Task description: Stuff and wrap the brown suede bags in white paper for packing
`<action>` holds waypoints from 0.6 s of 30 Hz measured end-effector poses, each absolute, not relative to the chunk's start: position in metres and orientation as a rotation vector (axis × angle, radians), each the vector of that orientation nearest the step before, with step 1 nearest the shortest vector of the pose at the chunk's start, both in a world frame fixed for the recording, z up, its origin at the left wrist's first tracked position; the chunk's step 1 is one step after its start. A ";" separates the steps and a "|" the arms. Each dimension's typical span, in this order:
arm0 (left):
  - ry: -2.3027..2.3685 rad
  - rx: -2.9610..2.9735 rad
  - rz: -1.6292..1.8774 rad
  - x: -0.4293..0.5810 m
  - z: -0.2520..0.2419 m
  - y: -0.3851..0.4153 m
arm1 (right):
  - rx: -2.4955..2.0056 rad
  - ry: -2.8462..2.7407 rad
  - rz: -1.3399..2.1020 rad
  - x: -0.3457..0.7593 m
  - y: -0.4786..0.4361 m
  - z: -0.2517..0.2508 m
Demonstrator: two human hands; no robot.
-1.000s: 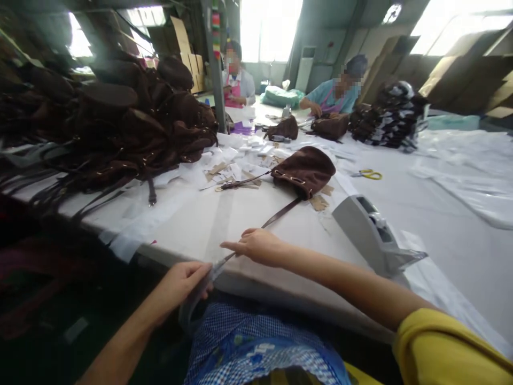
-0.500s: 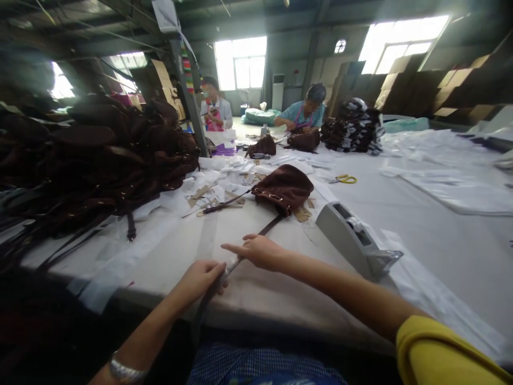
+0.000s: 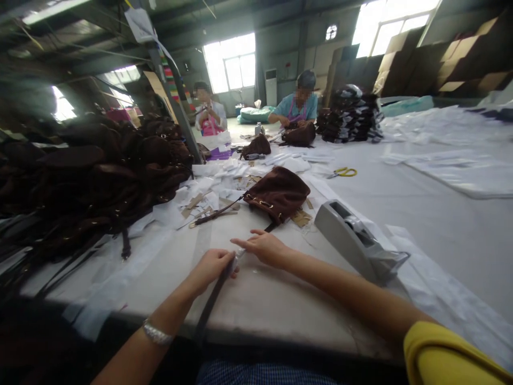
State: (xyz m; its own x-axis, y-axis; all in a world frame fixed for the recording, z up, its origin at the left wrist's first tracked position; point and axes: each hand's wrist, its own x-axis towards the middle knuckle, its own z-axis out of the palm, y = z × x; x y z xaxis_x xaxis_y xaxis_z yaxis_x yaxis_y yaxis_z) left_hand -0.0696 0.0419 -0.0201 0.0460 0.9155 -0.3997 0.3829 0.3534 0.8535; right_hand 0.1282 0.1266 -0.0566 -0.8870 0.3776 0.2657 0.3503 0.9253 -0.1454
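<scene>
A brown suede bag (image 3: 279, 192) lies on the white table (image 3: 420, 214) in front of me. Its long dark strap (image 3: 210, 307) runs back toward me and hangs over the table's near edge. My left hand (image 3: 210, 269) is closed around the strap, where a pale wrapping covers it. My right hand (image 3: 265, 248) rests on the same strap a little farther along, fingers pinching the pale wrapping. A grey tape dispenser (image 3: 356, 240) stands just right of my right forearm.
A big heap of brown bags (image 3: 92, 176) fills the left of the table. Paper and card scraps (image 3: 216, 187) lie behind the bag. Yellow scissors (image 3: 342, 172) lie farther back. Two people (image 3: 296, 104) work at the far end beside a dark stack (image 3: 352, 115).
Both hands have slid forward along the strap toward the bag, my left hand coming up over the table edge. The camera has tilted up, so my lap has dropped out of sight.
</scene>
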 end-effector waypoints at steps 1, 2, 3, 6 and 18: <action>1.533 1.217 0.623 -0.064 -0.020 0.049 | -0.514 -2.794 0.133 0.127 0.126 -0.057; 1.529 1.219 0.626 -0.059 -0.021 0.056 | -0.508 -2.787 0.134 0.127 0.126 -0.058; 1.527 1.223 0.630 -0.055 -0.021 0.063 | -0.526 -2.765 0.137 0.128 0.127 -0.058; 1.537 1.230 0.618 -0.049 -0.021 0.079 | -0.708 -2.631 0.114 0.138 0.134 -0.058; 1.528 1.196 0.533 -0.023 -0.022 0.118 | -0.814 -2.576 0.008 0.160 0.155 -0.070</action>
State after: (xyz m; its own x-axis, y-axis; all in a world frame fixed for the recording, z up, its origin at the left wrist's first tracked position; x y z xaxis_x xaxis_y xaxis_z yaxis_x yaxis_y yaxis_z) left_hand -0.0229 0.1177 -0.0220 0.0765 0.8839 -0.4615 0.4049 0.3954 0.8244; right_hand 0.1595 0.1551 -0.0704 -0.7318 0.5487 0.4043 0.5462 0.8269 -0.1338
